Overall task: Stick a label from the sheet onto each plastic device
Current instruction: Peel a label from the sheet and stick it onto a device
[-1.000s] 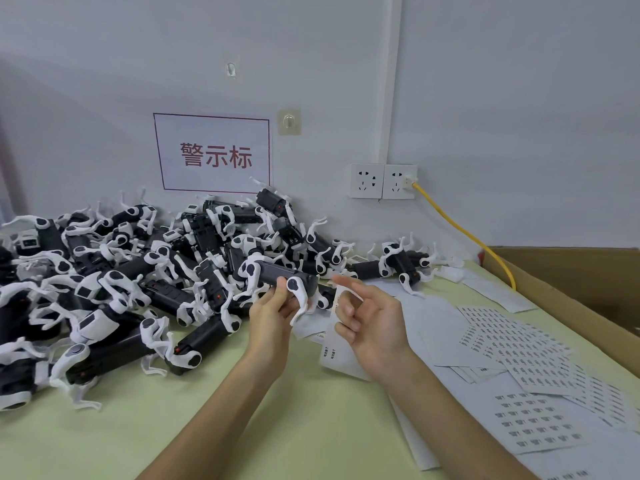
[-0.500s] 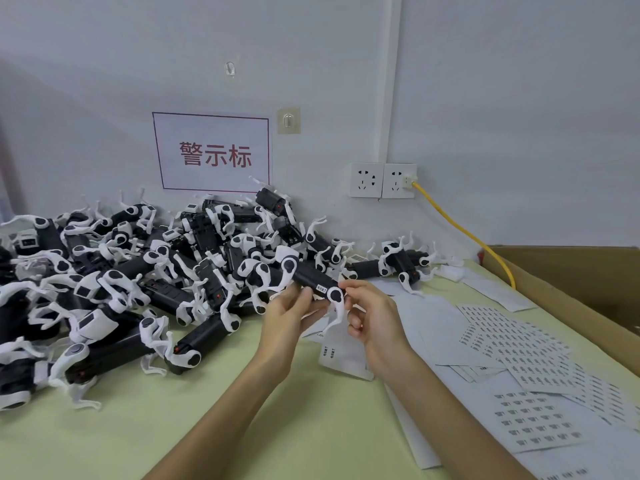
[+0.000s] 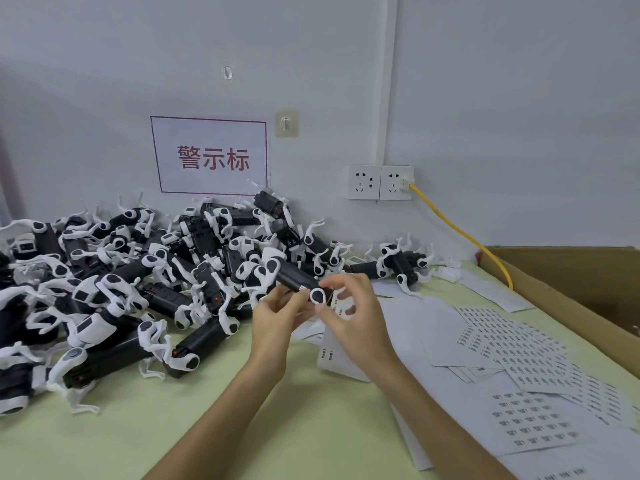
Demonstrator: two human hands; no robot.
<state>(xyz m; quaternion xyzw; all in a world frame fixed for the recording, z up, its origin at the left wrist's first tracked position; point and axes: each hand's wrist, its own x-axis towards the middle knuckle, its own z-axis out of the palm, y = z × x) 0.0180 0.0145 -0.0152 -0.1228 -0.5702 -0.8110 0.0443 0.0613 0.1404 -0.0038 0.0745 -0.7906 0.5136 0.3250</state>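
Note:
A black plastic device (image 3: 295,276) with white curved clips is held above the table in front of me, tilted with its near end lower. My left hand (image 3: 277,315) grips it from below. My right hand (image 3: 356,311) pinches its near end by the white round cap, thumb and forefinger curled on it. A small white label shows on the device's body next to my fingers. Label sheets (image 3: 512,344) with rows of small printed labels lie on the table to the right. A large pile of the same devices (image 3: 138,282) covers the left of the table.
A pale green table (image 3: 242,427) carries everything. A cardboard box (image 3: 571,292) stands at the right edge. A yellow cable (image 3: 460,233) runs from the wall sockets (image 3: 379,182) down behind the box. A sign with red characters (image 3: 212,156) hangs on the wall.
My right hand, empty and apart a second ago, has closed onto the device's near end. The device has turned so that its near end tilts down toward my right hand.

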